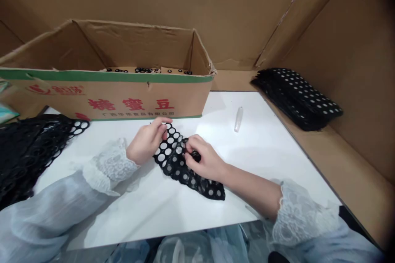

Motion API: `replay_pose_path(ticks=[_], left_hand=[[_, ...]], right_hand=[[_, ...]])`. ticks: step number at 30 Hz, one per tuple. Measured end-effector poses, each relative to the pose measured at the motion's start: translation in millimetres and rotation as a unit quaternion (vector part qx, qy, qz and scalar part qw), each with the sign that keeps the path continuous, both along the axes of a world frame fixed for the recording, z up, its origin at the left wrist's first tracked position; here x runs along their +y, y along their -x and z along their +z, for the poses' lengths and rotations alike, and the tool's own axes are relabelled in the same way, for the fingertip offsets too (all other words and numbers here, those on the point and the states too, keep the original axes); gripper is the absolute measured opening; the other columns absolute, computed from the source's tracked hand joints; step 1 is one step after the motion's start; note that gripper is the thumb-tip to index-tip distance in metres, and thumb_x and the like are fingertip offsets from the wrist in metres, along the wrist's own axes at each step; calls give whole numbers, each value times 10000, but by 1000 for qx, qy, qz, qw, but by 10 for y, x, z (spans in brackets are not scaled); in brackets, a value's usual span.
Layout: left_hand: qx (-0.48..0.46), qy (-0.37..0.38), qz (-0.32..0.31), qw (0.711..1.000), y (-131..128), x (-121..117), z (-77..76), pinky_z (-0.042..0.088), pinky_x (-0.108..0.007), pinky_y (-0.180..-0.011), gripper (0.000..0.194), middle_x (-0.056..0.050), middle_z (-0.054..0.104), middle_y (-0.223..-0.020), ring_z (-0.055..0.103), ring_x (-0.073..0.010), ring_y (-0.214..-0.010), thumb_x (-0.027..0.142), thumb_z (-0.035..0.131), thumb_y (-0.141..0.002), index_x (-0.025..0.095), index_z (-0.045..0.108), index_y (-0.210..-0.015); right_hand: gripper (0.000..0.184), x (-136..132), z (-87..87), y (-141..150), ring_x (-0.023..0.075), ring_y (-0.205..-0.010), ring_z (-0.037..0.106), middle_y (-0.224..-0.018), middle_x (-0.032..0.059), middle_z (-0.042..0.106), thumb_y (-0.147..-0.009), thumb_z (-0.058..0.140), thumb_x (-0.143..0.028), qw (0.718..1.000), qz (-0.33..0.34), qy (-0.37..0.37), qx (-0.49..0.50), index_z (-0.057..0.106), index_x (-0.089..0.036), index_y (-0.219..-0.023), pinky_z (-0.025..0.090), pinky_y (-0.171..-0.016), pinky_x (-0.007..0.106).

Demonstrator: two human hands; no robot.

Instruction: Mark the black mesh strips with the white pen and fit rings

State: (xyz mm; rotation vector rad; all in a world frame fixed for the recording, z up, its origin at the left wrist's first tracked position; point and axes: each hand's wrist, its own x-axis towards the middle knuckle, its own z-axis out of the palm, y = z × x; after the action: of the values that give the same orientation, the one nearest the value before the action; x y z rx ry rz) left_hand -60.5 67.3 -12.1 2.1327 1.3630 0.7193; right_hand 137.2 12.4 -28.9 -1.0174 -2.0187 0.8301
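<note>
A black rubber sheet full of round holes (pixel 182 164) lies on the white table (pixel 265 152) in front of me. My left hand (pixel 146 141) grips its upper left edge with curled fingers. My right hand (pixel 203 160) rests on the sheet's middle, fingers pinched on a small black piece (pixel 195 156), apparently a ring, at the sheet. Both wrists wear pale lace cuffs.
A large open cardboard box (pixel 123 94) with red print stands behind my hands, with small black rings on its floor. A heap of black perforated sheets (pixel 27 152) lies at left, and a neat stack of them (pixel 299 96) at right. A small clear tube (pixel 238 119) lies on the table.
</note>
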Motion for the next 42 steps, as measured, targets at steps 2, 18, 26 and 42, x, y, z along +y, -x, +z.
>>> replay_pose_path(ticks=[2, 18, 26, 42], left_hand=[[28, -33, -52, 998, -114, -91, 7, 408, -235, -675, 322, 0, 545, -727, 525, -125, -670, 234, 264, -868, 181, 471, -1109], [-92, 233, -112, 962, -155, -142, 16, 295, -198, -413, 199, 56, 397, -523, 379, -87, -444, 385, 402, -828, 194, 452, -844], [-372, 148, 113, 909, -28, 83, 53, 164, -159, -354, 137, 84, 208, -503, 211, -40, -368, 285, 441, -799, 209, 348, -733], [349, -62, -63, 933, 55, -210, -155, 383, -263, -491, 272, -90, 614, -833, 602, -215, -635, 342, 248, -881, 170, 457, -903]], right_hand=[[161, 1, 7, 4, 169, -844, 418, -745, 25, 428, -703, 440, -110, 999, 21, -44, -14, 311, -207, -690, 393, -719, 290], [109, -36, -37, 2, 169, -815, 508, -863, 56, 546, -791, 375, -146, 996, 25, -57, -61, 324, -220, -730, 424, -713, 317], [134, -55, -35, -14, 114, -589, 462, -682, -22, 484, -766, 396, -173, 997, 10, 64, -41, 280, -217, -716, 365, -581, 247], [116, -30, -3, -42, 108, -594, 446, -736, -16, 503, -809, 436, -315, 995, -20, 91, -32, 393, -210, -833, 360, -599, 252]])
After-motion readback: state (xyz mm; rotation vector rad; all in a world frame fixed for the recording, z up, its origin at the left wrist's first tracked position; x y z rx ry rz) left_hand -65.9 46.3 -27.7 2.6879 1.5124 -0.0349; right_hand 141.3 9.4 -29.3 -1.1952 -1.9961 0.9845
